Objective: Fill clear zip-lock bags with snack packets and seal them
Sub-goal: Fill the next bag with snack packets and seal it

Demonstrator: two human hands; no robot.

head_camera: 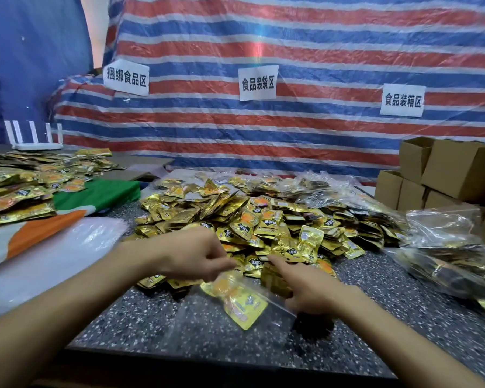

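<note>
A clear zip-lock bag (pixel 266 320) lies on the speckled table (pixel 163 329) in front of me, with yellow snack packets (pixel 244 306) inside it. My left hand (pixel 191 256) is curled over the bag's mouth and pinches a yellow packet (pixel 221 285) there. My right hand (pixel 308 289) grips the bag's right edge, its index finger stretched out toward the pile. Just behind both hands spreads a big heap of loose gold packets (pixel 263 219).
Filled clear bags (pixel 448 259) lie at the right, with stacked cardboard boxes (pixel 443 175) behind them. At the left are more gold packets (pixel 25 186) on a green and orange cloth (pixel 95 197), and a stack of clear plastic (pixel 53 261). A striped tarp with paper signs (pixel 258 82) closes the back.
</note>
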